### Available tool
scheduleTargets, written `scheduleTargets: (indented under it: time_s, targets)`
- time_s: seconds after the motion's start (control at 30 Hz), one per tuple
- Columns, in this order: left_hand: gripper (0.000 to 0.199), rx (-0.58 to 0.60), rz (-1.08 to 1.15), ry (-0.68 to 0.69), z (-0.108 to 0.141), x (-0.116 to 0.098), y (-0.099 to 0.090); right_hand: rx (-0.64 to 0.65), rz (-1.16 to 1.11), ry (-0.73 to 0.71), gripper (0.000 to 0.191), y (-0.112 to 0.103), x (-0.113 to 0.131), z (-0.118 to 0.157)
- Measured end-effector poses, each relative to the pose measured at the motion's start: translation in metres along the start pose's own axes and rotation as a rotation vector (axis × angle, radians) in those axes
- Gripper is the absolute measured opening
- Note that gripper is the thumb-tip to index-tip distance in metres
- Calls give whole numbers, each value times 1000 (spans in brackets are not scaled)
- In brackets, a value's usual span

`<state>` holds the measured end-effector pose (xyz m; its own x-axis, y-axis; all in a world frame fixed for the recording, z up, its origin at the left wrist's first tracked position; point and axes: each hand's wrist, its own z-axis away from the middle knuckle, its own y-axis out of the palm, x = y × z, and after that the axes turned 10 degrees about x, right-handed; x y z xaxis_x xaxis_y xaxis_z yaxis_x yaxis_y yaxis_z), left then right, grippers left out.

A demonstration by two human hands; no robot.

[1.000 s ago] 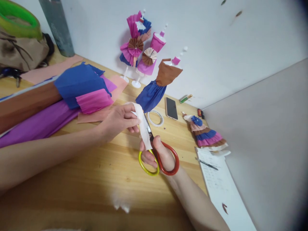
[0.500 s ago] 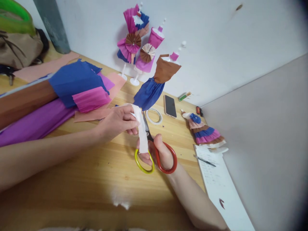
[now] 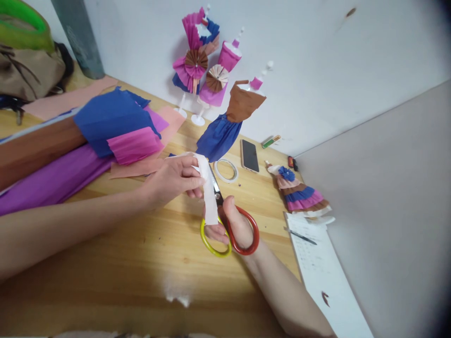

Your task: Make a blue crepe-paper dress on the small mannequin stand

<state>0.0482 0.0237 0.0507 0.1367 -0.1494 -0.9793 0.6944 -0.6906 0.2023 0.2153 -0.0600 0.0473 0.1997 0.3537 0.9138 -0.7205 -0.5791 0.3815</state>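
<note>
My left hand (image 3: 179,178) pinches a white paper strip (image 3: 210,199), whose end hangs down in front of the scissors. Fingers and thumb of my right hand (image 3: 239,225) are in the handle loops of a pair of scissors (image 3: 248,234), one loop red and one yellow. The dark blades point up and away, beside and partly behind the strip, with their tips hidden near my left fingers. Just beyond lies a roll of white tape (image 3: 226,171) on the wooden table (image 3: 148,272).
Coloured crepe paper (image 3: 116,122) is piled at the left. Small dress forms with paper dresses (image 3: 225,126) stand along the wall. A phone (image 3: 249,155), a layered paper dress (image 3: 299,192) and a paper sheet (image 3: 324,267) with a pen (image 3: 303,236) lie to the right.
The yellow handle loop has moved right, closer to the red one, so the scissors have closed somewhat. My left hand and the strip have barely moved.
</note>
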Motion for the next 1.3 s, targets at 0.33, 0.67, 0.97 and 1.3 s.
scheduleTargets:
  time_s: [0.33, 0.67, 0.97, 1.3]
  targets:
    - [25, 45, 87, -60, -1, 1, -2, -42, 65, -49, 68, -5, -3, 0]
    - [27, -53, 133, -26, 2, -8, -9, -37, 75, -45, 68, -3, -5, 1]
    - [10, -138, 222, -43, -1, -5, -4, -51, -31, -33, 61, -5, -13, 3]
    - [22, -105, 134, 37, 1, 11, -1, -18, -110, -59, 64, -8, -18, 4]
